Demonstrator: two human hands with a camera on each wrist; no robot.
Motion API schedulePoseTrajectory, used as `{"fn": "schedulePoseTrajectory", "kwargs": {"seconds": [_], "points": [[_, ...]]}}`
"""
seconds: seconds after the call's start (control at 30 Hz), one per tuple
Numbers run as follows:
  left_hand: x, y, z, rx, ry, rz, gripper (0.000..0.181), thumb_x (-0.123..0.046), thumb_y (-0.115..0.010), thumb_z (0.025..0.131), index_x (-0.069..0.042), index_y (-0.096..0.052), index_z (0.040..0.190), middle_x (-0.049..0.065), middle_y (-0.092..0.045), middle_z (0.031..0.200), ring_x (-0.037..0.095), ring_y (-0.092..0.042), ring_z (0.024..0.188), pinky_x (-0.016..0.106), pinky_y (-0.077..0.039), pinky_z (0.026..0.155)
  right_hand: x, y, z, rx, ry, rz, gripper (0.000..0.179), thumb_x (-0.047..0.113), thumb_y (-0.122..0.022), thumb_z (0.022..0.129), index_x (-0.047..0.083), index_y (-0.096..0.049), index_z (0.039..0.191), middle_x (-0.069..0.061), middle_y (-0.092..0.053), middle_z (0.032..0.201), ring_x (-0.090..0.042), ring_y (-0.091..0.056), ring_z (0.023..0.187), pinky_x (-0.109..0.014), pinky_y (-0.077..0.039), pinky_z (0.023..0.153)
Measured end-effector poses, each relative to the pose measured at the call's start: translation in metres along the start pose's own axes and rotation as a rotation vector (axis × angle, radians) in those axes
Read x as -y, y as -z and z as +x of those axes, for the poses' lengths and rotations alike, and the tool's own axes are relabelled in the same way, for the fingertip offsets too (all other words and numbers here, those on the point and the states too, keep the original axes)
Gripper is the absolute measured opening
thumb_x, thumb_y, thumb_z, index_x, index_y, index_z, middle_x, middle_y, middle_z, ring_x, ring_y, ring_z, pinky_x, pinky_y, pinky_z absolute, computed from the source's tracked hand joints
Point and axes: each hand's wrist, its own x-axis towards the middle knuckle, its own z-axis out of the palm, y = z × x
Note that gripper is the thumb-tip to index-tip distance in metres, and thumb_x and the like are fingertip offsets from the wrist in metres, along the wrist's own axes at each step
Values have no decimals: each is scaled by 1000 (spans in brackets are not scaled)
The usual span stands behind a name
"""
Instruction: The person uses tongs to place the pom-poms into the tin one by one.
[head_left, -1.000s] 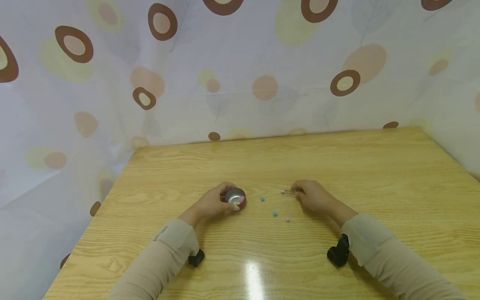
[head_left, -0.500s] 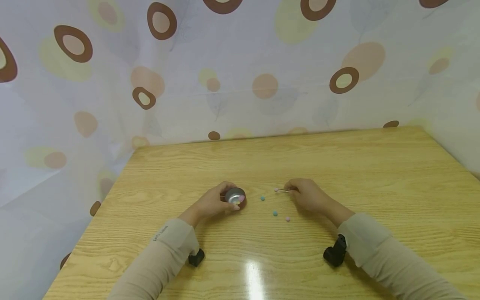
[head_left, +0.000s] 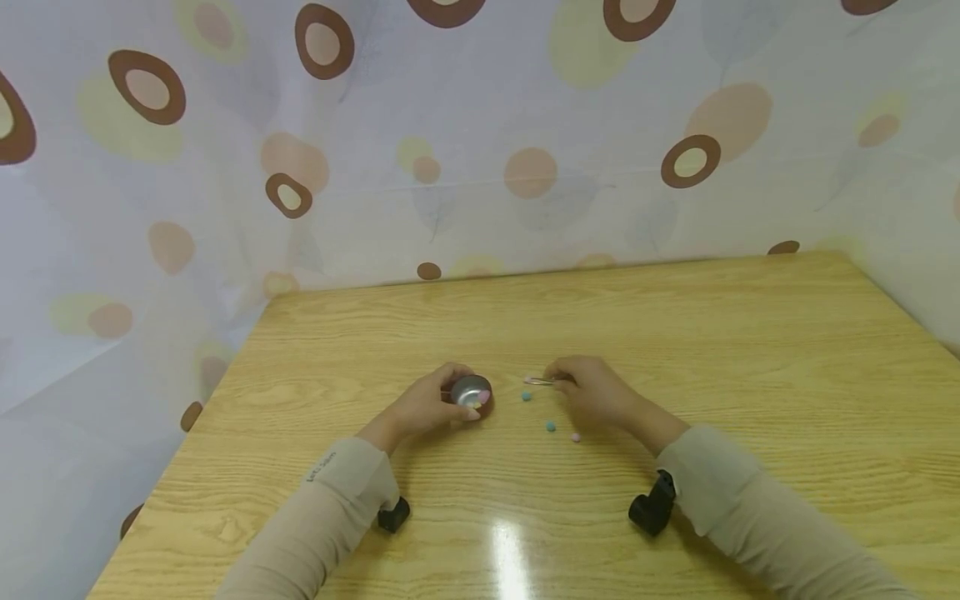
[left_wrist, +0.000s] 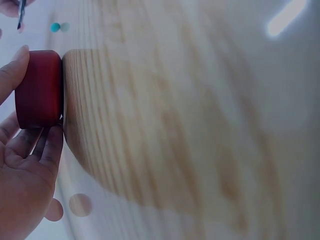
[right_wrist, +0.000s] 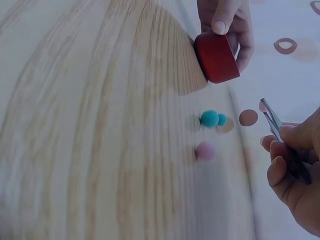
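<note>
My left hand (head_left: 423, 408) holds a small bowl (head_left: 465, 387) upright on the table, fingers and thumb round its sides. The bowl is red outside, as the left wrist view shows, and bare metal inside; pink and yellow pieces lie in it. In my right hand (head_left: 600, 398) a pair of metal tweezers (right_wrist: 276, 125) is pinched, pointing left toward the bowl. A small pink ball (right_wrist: 262, 106) sits between the tweezer tips, above the table. Just below the tips in the head view lies a teal ball (head_left: 527, 397).
A second teal ball (head_left: 551, 427) and a pink ball (head_left: 576, 437) rest on the wooden table (head_left: 360, 333) nearer to me, between the hands. A patterned curtain (head_left: 480, 150) hangs behind the table. Each wrist wears a black camera (head_left: 651, 505).
My right hand has moved left, bringing the tweezers and their pink ball closer to the bowl. The left hand, the bowl and the balls on the table have stayed put.
</note>
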Motion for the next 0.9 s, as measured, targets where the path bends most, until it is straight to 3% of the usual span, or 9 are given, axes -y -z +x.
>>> {"fn": "schedulePoseTrajectory", "kwargs": {"seconds": [0.3, 0.57, 0.9], "points": [[6, 0, 3, 3, 11, 2, 59, -26, -70, 72, -12, -40, 121, 4, -49, 113, 19, -46, 104, 34, -38, 88, 11, -4, 6, 5, 25, 32, 14, -1, -52, 84, -1, -60, 95, -11, -61, 92, -19, -55, 80, -31, -46, 67], [5, -1, 3, -1, 19, -4, 59, -24, -70, 72, -11, -40, 122, 4, -49, 112, 20, -46, 104, 35, -37, 88, 16, -12, 10, 15, 57, 101, 14, -1, -51, 84, -1, -59, 96, -11, -60, 88, -12, -47, 65, -25, -42, 57], [6, -1, 4, 1, 9, 18, 57, -25, -69, 73, -14, -41, 121, 3, -48, 113, 19, -45, 104, 34, -37, 87, 25, -21, 17, 43, 118, 143, 14, -1, -51, 84, -2, -59, 96, -11, -60, 88, -13, -49, 70, -25, -44, 62]]}}
